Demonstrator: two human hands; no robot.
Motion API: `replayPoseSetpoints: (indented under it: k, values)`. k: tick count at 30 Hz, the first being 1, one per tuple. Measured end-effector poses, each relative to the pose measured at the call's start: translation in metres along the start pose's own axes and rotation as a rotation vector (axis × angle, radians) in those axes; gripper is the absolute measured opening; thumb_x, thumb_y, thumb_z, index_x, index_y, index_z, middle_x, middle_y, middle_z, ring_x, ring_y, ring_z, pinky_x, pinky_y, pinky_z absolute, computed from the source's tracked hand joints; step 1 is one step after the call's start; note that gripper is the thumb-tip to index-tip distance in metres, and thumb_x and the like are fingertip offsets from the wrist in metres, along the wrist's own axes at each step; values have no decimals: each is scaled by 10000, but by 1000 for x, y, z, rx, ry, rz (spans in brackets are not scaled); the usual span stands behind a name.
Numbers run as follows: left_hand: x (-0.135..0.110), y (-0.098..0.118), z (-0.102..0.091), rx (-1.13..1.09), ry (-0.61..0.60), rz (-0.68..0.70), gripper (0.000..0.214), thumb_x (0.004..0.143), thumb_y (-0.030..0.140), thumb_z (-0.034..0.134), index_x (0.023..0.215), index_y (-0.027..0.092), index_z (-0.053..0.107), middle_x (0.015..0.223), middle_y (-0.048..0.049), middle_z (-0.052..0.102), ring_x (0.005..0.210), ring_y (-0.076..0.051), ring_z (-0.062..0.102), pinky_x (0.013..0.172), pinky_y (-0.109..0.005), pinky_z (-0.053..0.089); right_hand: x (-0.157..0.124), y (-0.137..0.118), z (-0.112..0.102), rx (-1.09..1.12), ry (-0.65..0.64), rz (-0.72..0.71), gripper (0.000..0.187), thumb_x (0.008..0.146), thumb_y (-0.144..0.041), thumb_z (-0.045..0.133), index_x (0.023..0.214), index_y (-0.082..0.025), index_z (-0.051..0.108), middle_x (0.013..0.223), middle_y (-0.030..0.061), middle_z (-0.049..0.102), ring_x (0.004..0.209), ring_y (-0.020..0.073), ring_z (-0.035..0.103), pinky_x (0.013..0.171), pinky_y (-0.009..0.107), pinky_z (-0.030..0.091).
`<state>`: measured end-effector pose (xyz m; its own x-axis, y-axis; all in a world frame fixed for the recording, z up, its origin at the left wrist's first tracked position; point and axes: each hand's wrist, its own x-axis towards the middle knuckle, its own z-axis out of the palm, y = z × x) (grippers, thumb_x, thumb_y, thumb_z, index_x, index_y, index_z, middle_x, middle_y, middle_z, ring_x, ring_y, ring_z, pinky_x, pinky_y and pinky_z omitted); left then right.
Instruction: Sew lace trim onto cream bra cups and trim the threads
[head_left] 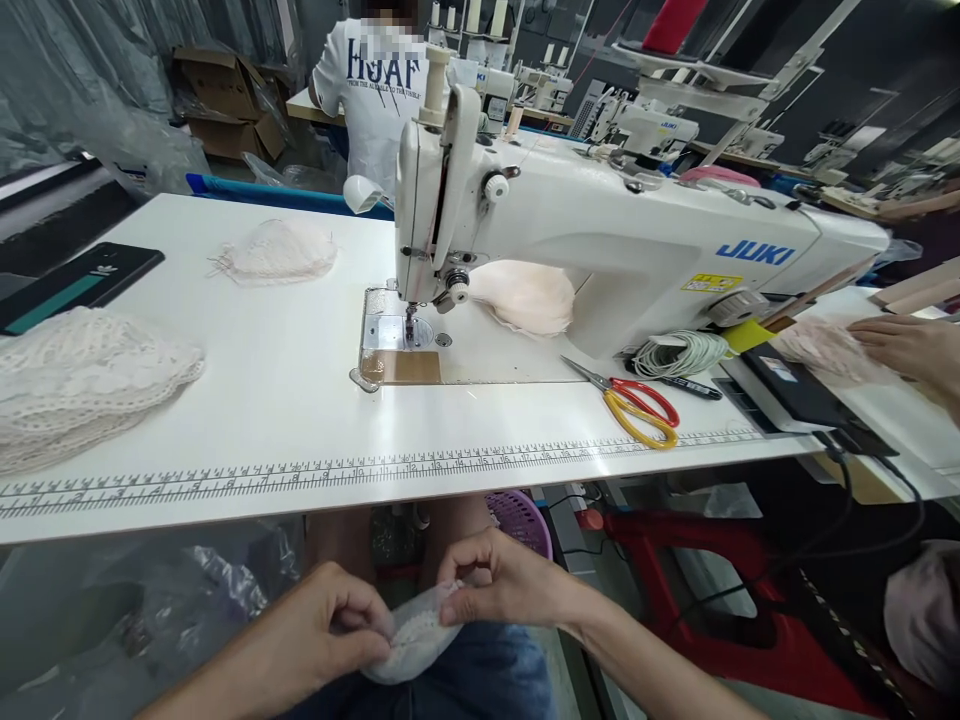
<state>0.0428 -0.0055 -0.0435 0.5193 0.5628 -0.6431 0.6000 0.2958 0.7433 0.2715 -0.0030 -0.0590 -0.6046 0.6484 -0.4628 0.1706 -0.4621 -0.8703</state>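
A small white lace fabric piece was held in the lap, below the near edge of the white worktable. It was pinched by the left hand and the right hand, each closed on it thumb against fingertips, seemingly so that its edge was kept spread and in view. A stack of white lace pieces was laid at the table's left, apparently within easy reach. Red-and-yellow-handled scissors were laid to the right, near the base of the white JUKI sewing machine. Pale pink padded cups were seen just behind the needle. At the far right, another person's hand was rested on pink fabric.
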Motion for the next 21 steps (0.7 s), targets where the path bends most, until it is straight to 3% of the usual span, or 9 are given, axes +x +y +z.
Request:
replayPoseSetpoints:
  k: [6,12,16,21]
  values:
    - [-2,1,-1,-78,-50,38,178,715,252,600,760,153,741,647,6,661,651,-151,567,565,-190,366,4,0,7,7,-87,-18,409,577,-481,790,775,-130,721,671,-1,622,587,85,520,579,186,404]
    - [-9,-7,-7,-141,-98,9,173,716,221,598,814,178,733,818,-11,728,824,-202,636,678,-208,420,4,3,3,-3,-31,18,354,601,-430,795,773,-130,720,700,14,643,630,107,556,616,206,433]
    - [-10,-7,-6,-114,-82,-14,190,737,240,573,799,181,742,706,1,692,712,-169,601,590,-194,372,2,2,1,4,7,42,370,574,-446,803,746,-130,717,674,12,636,617,114,557,620,223,442]
    - [-14,-1,-9,-97,-91,-8,220,752,251,549,813,175,746,573,28,548,567,-111,445,505,-196,270,2,-1,2,17,-3,44,334,597,-441,794,730,-148,702,667,-3,626,630,114,545,637,236,428]
